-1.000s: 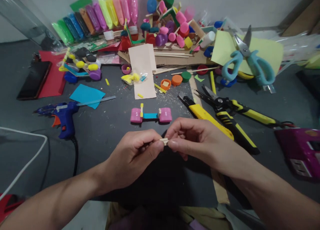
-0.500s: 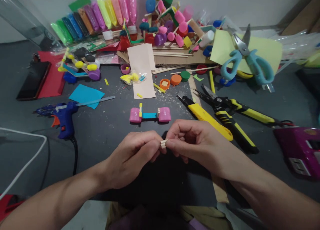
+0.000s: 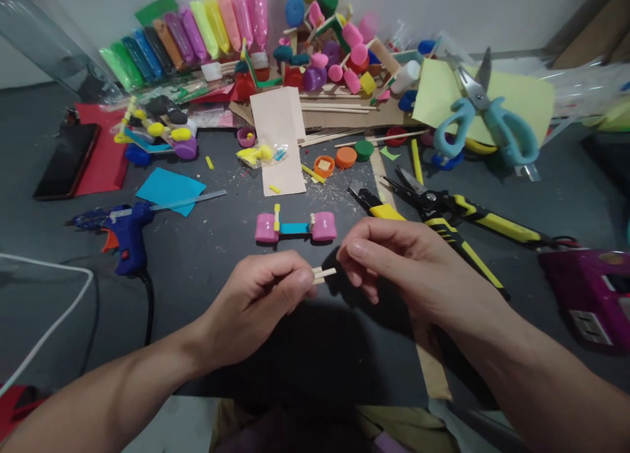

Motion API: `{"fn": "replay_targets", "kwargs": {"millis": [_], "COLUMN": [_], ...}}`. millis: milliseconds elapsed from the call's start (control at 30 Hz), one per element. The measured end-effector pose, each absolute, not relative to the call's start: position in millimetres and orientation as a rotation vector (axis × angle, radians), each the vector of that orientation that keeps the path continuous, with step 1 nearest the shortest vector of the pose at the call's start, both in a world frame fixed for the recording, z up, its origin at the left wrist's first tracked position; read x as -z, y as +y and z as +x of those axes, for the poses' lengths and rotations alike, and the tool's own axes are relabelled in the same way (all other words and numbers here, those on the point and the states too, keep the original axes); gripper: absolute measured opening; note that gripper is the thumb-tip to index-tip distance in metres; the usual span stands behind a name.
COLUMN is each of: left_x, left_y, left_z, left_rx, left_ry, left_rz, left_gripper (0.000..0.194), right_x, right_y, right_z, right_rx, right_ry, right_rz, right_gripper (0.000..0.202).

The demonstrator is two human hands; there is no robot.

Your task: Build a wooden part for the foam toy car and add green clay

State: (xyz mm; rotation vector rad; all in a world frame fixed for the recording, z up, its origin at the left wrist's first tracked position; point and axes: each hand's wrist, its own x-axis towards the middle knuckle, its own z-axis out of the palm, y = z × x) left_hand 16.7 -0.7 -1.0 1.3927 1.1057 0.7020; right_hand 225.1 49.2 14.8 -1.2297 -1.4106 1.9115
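Note:
My left hand (image 3: 266, 302) pinches a few short pale wooden sticks (image 3: 325, 275) between thumb and fingers. Their ends poke out to the right at uneven lengths. Just right of them, my right hand (image 3: 388, 262) hovers with loosely curled fingers, apart from the sticks and with nothing visible in it. Beyond both hands sits a small model (image 3: 294, 228) with pink bottle-cap wheels, a blue strip between them and an upright yellow piece. A yellow utility knife (image 3: 386, 211) lies partly hidden behind my right hand.
A blue glue gun (image 3: 128, 236) lies at left near blue paper (image 3: 170, 189). Pliers (image 3: 462, 243) and blue-handled scissors (image 3: 485, 105) are at right. Colourful clay packs (image 3: 197, 29), bottle caps (image 3: 346, 157) and loose sticks (image 3: 339, 107) crowd the back. A purple box (image 3: 585, 302) stands far right.
My right hand has let go of the sticks and moved slightly right and up. The sticks stay in my left hand, with more of their length showing.

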Motion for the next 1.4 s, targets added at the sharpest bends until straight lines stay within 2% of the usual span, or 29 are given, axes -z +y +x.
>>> {"fn": "replay_targets", "kwargs": {"millis": [300,567,867,1400], "left_x": [0.6,0.1,4.3,5.7], "left_y": [0.0,3.0,4.5,2.2], "left_z": [19.3,19.2,19.1,19.5], "left_rx": [-0.732,-0.614,-0.567,-0.675], "left_ry": [1.116,1.224,1.272,1.163], "left_rz": [1.602,1.554,1.657,1.559], "left_gripper": [0.027,0.029,0.028,0.025], "right_x": [-14.8,-15.9,-13.7,-10.2], "right_y": [42.7,45.9,47.0,44.0], "right_z": [222.2,228.3,227.1,228.3], "right_rx": [-1.962,-1.741,-1.628,-1.681], "right_ry": [-1.548,-1.705,-1.797,-1.783], "right_rz": [-1.177,-1.259,-1.270,-1.265], "right_gripper": [0.024,0.019,0.015,0.019]}}
